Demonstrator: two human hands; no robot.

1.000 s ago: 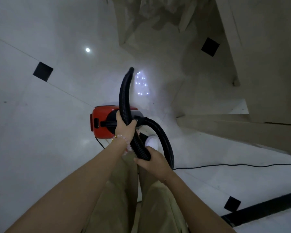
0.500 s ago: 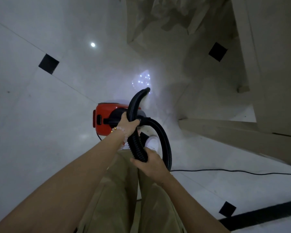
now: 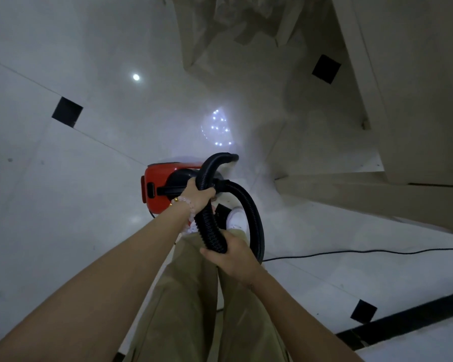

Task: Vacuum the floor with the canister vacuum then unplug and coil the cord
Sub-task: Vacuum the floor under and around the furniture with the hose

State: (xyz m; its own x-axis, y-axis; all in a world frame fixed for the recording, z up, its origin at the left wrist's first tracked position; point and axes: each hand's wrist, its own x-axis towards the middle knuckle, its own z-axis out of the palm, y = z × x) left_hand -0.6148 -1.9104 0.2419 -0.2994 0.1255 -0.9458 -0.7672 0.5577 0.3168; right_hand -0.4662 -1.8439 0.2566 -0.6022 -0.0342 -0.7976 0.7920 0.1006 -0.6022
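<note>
On your far left the glossy white tiled floor (image 3: 63, 205) carries small black square inlays. Further in, the red canister vacuum with its black top handle (image 3: 158, 188) sits on that floor, just ahead of your feet. Your left hand (image 3: 198, 194), beaded bracelet at the wrist, has its fingers (image 3: 209, 192) wrapped tight round the ribbed black hose (image 3: 209, 226) near its curved upper end, whose open tip points right. Lower down the same hose, your right hand (image 3: 232, 257) grips it too, fingers closed around it. To the right, the hose loops back up to the canister. A thin black power cord (image 3: 364, 252) trails across the floor towards the right edge.
</note>
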